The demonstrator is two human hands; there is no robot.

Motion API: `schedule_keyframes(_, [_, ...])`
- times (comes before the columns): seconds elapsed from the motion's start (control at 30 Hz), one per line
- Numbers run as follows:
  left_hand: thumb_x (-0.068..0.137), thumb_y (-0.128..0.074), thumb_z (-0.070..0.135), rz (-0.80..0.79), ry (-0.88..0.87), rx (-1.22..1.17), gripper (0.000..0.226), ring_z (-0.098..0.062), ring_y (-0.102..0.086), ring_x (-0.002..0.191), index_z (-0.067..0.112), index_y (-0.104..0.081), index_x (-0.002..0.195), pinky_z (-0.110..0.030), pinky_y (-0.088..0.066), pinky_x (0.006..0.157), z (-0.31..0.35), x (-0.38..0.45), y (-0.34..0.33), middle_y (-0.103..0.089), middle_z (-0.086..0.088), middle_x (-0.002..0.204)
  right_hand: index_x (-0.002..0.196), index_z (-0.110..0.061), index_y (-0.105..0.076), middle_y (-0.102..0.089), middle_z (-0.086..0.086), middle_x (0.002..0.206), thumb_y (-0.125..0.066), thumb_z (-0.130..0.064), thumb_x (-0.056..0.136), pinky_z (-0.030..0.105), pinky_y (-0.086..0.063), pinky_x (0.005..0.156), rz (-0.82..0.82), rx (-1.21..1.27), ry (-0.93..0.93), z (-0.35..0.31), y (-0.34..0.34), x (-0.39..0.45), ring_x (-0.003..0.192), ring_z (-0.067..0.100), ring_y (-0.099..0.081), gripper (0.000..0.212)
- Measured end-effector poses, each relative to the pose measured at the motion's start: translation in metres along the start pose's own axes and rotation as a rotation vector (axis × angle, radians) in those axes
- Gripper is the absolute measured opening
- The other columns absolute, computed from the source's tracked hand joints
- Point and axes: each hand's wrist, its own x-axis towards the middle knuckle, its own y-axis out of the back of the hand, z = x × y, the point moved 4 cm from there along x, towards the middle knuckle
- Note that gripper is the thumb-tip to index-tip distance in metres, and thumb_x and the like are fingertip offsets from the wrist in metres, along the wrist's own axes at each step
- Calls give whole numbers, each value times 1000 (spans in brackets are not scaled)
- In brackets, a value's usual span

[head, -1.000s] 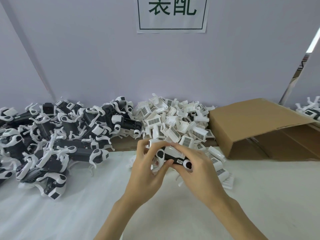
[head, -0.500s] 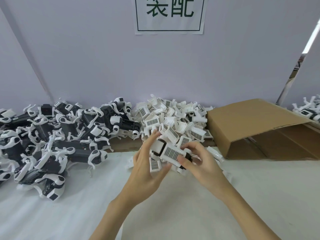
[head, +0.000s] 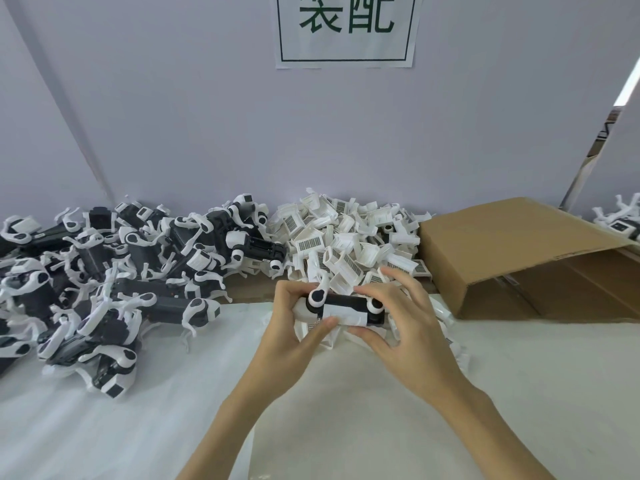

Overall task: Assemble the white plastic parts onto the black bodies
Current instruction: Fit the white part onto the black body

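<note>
1. The held body (head: 346, 301) is seen as black, with round white caps and a white part (head: 346, 315) across its front.
2. The loose parts pile (head: 349, 244) is white, with what seem to be dark grid patches.
3. The box (head: 512, 244) is brown.
4. The table (head: 519, 393) is covered in white.
5. The sign (head: 346, 29) carries dark green characters on white.

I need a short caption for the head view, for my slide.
Both hands press a white plastic part onto a black body.

a white paper sign (head: 345, 29) on the wall bears two large dark green characters, 装配, inside a thin rectangular border. their tops are cut off by the frame edge.
</note>
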Motion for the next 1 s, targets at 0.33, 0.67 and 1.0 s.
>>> schedule_keyframes(0.33, [95,-74,28,68,-72,6,38,-23,-57,132,40,-49,120,-50,-49,110,3,1,-2,-60,13,127,117,-22,-74,-70,-15,106,-75,-46,90,42,-38,110,89,-131,42,-7,4,3,134,21,-52,36])
schedule_keyframes(0.67, [93,-77,27,56,-78,4,36,-21,-67,117,29,-52,118,-32,-53,98,6,0,-4,-70,9,116,122,-18,-73,-69,-11,117,-73,-43,93,45,-38,111,36,-219,87,-9,-1,2,127,15,-57,38])
schedule_keyframes(1.0, [90,-85,33,52,-12,42,38,-14,-67,113,28,-56,114,-21,-52,87,8,4,4,-71,13,110,120,-16,-74,-65,-12,106,-67,-45,96,44,-42,102,-158,17,-92,-8,-4,4,110,18,-56,39])
